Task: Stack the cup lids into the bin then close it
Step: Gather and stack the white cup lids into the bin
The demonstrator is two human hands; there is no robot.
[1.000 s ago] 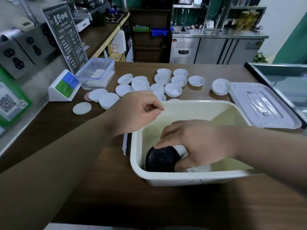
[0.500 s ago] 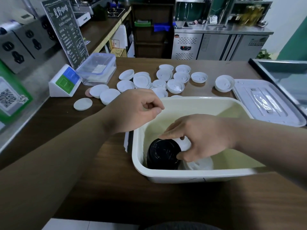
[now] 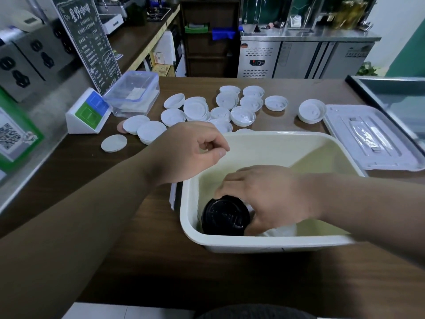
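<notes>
right hand point(image 3: 269, 199) grips black lid point(image 3: 224, 217) in bin point(image 3: 276, 244) | white lids point(image 3: 281, 231) beneath mostly hidden | left hand point(image 3: 190, 153) fisted

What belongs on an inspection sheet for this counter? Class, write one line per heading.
surface: brown wooden counter.
job's things: open cream bin holding black lid and stacked white lids; loose white lids behind it; bin cover at right.
clutter: clear box, menu board.
hands: left hand curled, empty, over bin corner; right hand gripping stacked white lids.
cables: nothing seen.
surroundings: steel fridge units, shelving.
</notes>
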